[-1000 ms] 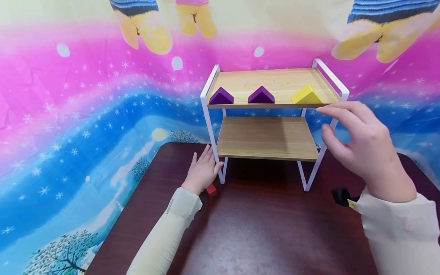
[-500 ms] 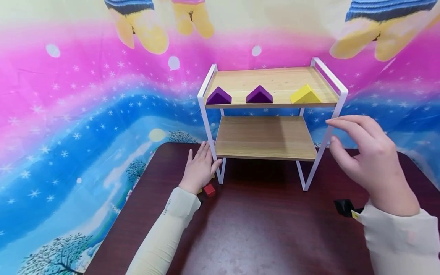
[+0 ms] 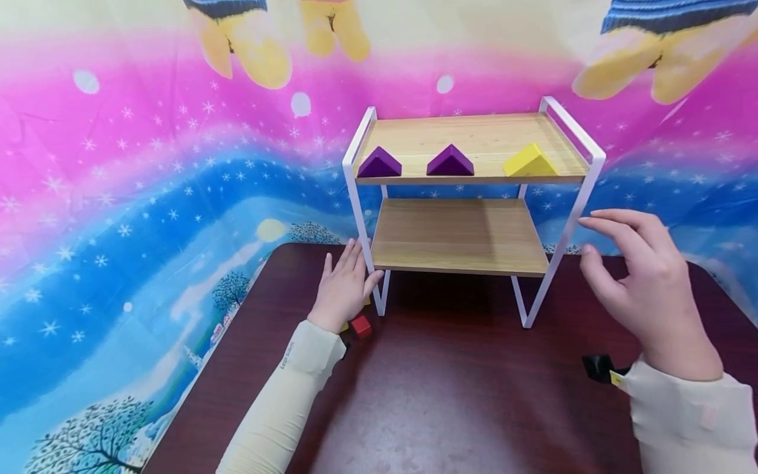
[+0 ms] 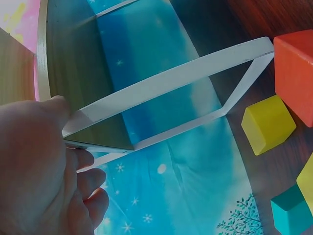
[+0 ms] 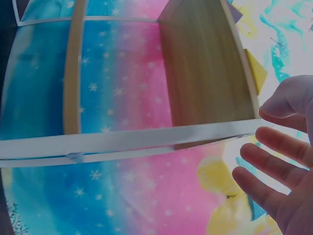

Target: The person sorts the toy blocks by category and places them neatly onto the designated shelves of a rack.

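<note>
A two-tier wooden shelf point(image 3: 462, 236) with white metal sides stands on a dark table. Along the front of its top board sit two purple triangular blocks point(image 3: 380, 163) and a yellow triangular block point(image 3: 530, 161). My left hand point(image 3: 342, 293) rests at the shelf's left front leg, fingers extended and thumb against the leg. In the left wrist view, the thumb point(image 4: 58, 108) lies at the white side frame. Beside the shelf's right leg, my right hand point(image 3: 658, 289) hovers with nothing in it, thumb and fingers apart.
By the left hand lie a red block point(image 3: 361, 326), a yellow cube point(image 4: 268, 125) and a teal block point(image 4: 292, 210), partly hidden in the head view. A printed cloth point(image 3: 177, 217) hangs behind the table. Something black point(image 3: 598, 368) sticks out by the right cuff.
My right hand has moved down and slightly right, from near the top board's right corner to beside the right leg. The left hand stays at the left leg; the blocks stay put.
</note>
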Motion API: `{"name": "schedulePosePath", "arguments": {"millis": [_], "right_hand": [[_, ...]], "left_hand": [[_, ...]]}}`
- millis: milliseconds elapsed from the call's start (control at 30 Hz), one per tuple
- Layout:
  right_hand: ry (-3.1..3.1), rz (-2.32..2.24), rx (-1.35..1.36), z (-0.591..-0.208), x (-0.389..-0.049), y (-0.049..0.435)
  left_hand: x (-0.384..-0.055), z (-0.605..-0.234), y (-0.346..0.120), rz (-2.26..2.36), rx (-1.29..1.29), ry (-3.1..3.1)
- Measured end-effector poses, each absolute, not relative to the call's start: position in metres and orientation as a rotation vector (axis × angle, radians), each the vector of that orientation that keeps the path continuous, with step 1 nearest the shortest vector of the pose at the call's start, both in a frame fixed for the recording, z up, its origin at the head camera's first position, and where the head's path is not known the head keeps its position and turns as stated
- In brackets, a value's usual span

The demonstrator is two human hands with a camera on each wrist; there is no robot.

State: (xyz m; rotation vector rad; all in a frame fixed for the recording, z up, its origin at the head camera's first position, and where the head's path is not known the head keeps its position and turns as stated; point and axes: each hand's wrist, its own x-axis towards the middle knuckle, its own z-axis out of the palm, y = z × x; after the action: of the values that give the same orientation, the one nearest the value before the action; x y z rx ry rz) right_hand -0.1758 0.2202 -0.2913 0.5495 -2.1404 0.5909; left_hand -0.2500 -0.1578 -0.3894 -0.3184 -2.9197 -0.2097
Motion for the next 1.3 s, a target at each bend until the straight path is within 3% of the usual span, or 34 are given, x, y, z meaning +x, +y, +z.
{"name": "schedulePosePath", "arguments": {"millis": [600,1300], "right_hand": [[-2.344,0.706,0.323,-0.333,-0.199,0.235],[-2.559,0.553,0.449,-0.364,-0.226,0.245]], "left_hand": [[-0.251,-0.392,-0.16,-0.214,-0.329,-2.913],[-0.251,-0.396,-0.158,-0.212,-0.321,-2.928]]}}
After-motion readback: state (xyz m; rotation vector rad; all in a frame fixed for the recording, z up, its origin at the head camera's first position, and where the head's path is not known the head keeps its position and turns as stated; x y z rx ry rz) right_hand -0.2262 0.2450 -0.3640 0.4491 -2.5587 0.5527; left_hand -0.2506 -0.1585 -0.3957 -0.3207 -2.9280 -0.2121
